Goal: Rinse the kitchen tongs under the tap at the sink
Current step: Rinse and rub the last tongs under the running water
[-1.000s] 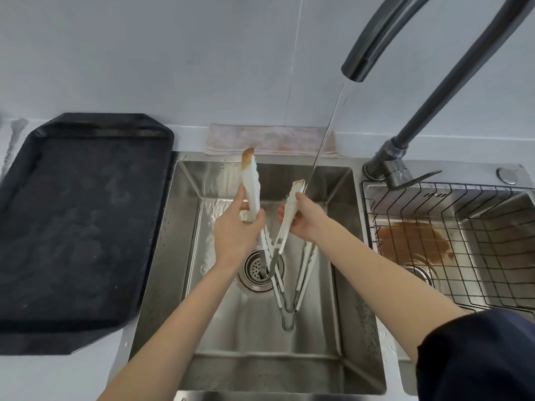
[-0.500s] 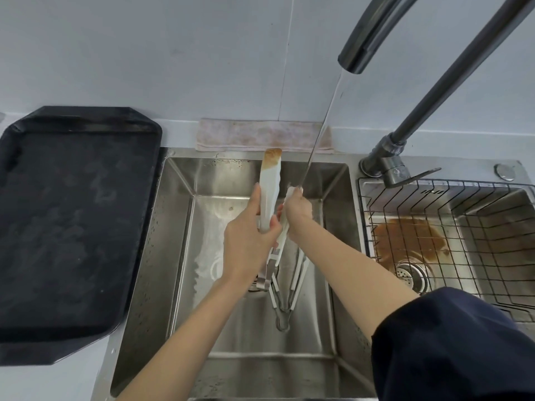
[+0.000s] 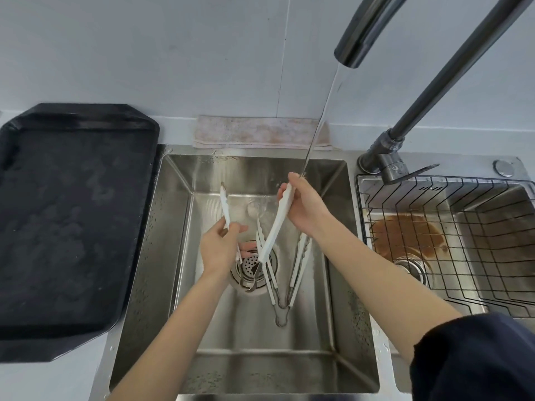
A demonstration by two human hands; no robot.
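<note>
I hold white kitchen tongs (image 3: 275,227) spread apart over the steel sink (image 3: 173,256). My left hand (image 3: 217,247) grips the left arm of the tongs, whose tip points up and away. My right hand (image 3: 304,206) grips the top of the right arm, directly under the water stream (image 3: 318,123) running from the dark tap (image 3: 356,44). The metal hinge end of the tongs hangs over the drain strainer (image 3: 252,267). A second pair of white tongs (image 3: 292,270) lies on the sink floor.
A black tray (image 3: 66,221) sits on the counter to the left. A stained cloth (image 3: 260,131) lies behind the sink. On the right, a wire rack (image 3: 463,241) sits in a second basin with a brown stain. The tap lever (image 3: 417,170) stands between the basins.
The two arms of the tongs have spread apart. My left hand dropped lower and to the left with its arm, while my right hand stayed at the stream.
</note>
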